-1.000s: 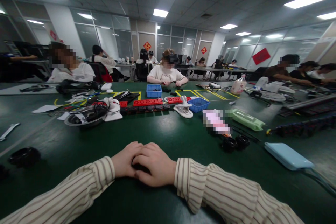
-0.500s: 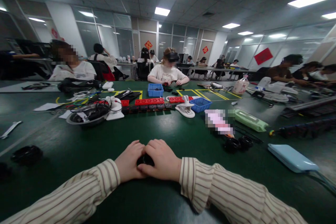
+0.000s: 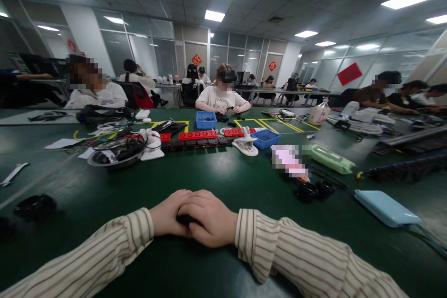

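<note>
Left hand (image 3: pixel 169 215) and right hand (image 3: pixel 212 221) curl closed together around a black object (image 3: pixel 185 219), the right's fingers lapping over the left's; it sits between them, mostly hidden. Right of the hands lie 2 black round parts (image 3: pixel 325 188), with a light-blue case (image 3: pixel 387 207) farther right. Left of the hands is a black ring-shaped part (image 3: pixel 35 206); beyond them, red blocks (image 3: pixel 198 135) line up near a white clip (image 3: pixel 246 147).

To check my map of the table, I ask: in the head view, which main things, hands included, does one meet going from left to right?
Wrench → metal bowl → left hand → right hand → nearer blue basket → green packet → light blue case.
</note>
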{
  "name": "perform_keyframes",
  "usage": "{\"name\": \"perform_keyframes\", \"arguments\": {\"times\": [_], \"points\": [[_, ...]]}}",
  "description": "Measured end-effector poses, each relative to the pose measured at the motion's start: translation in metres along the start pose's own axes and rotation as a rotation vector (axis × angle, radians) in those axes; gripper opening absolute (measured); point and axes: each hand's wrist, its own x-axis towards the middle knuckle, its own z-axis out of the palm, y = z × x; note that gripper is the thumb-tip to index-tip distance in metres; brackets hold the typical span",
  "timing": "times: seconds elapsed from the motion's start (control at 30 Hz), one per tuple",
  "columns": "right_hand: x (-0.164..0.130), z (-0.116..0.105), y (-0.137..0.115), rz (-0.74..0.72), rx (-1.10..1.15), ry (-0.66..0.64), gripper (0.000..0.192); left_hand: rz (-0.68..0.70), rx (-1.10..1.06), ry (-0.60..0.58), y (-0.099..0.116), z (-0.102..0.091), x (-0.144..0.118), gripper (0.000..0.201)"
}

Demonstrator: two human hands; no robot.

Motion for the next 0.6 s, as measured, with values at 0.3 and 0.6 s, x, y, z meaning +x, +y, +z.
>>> {"name": "perform_keyframes", "arguments": {"times": [0.3,0.6], "points": [[-0.001,-0.001,-0.001,0.287,-0.111,0.074,0.026,-0.139,0.195,0.111,0.013,0.005,-0.002,0.077],[0.002,0.002,0.001,0.229,-0.113,0.015,0.015,-0.046,0.135,0.078,0.008,0.004,0.001,0.039]]}}
